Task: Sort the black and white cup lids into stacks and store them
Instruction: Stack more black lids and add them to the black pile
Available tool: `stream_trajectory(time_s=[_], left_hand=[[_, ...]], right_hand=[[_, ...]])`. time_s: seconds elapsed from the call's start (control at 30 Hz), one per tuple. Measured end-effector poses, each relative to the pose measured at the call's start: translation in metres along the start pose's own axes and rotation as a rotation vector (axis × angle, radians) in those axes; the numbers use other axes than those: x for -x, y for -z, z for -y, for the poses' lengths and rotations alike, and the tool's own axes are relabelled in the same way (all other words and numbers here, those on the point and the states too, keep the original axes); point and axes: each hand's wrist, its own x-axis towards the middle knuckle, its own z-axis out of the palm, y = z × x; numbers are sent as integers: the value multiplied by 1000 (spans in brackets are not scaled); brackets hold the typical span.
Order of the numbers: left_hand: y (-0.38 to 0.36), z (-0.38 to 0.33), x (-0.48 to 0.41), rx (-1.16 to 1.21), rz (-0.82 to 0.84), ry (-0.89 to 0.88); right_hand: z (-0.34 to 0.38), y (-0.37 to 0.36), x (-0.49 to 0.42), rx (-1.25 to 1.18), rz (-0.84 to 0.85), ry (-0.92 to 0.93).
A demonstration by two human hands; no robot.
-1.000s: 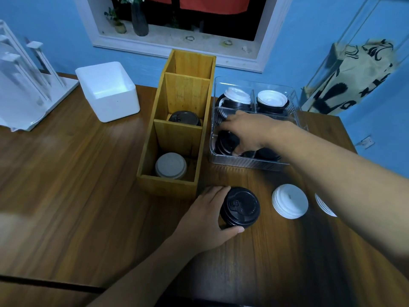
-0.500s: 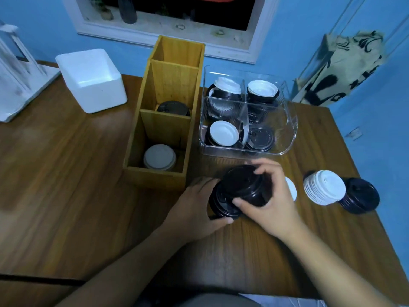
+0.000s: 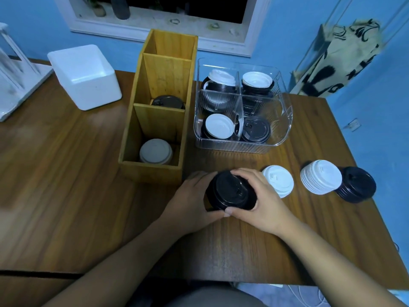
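Looks like the black stack is being built: on the near counter (image 3: 66,196) the pile of black lids (image 3: 231,191) sits between both hands, left hand (image 3: 188,202) curled round its left side, right hand (image 3: 265,200) with fingers (image 3: 245,175) wrapped over the top lid. Next, I'd guess, it wants pressing square, then carrying to the wooden box (image 3: 152,171).

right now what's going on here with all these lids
A person's left hand and right hand grip a stack of black plastic lids on the brown wooden table. To its right sit a low white lid stack, a taller white lid stack and another black lid stack. The wooden divided box holds white lids in its near compartment, black lids in the middle one. The clear plastic bin holds mixed lids.
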Motion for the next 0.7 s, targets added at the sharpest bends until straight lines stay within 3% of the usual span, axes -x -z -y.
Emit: stream_trajectory(time_s=[0.17,0.3,0.5,0.57,0.7], left_hand=[[2,-4,0,19,-15,-13],[1,-4,0,47,0,34],[3,-6,1,58,44,103],[3,-7,1,59,46,99],[3,-7,1,66,41,96]], right_hand=[[14,5,-7,221,109,-9],[21,31,-27,218,362,166],[33,51,-63,377,659,213],[35,55,-63,443,611,189],[44,44,-50,605,351,42]])
